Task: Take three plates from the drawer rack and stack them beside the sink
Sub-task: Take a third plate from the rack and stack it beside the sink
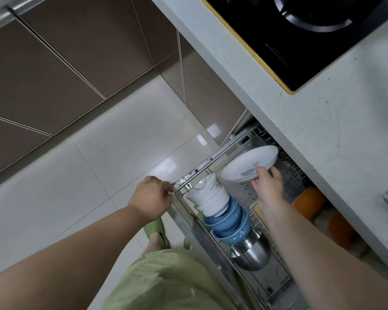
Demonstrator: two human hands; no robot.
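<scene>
A pulled-out wire drawer rack (211,161) sits under the countertop. My right hand (268,183) grips the near rim of a white plate (244,164), which is tilted above the rack's far end. My left hand (151,199) is closed on the front corner of the drawer rack. The rest of the rack's plate slots lie in shadow under the counter. No sink is in view.
In the rack stand white bowls (211,198), blue bowls (230,222) and a steel bowl (251,253). Orange containers (309,202) sit deeper under the counter. The speckled countertop (323,130) carries a black hob (300,36). Pale floor tiles lie to the left.
</scene>
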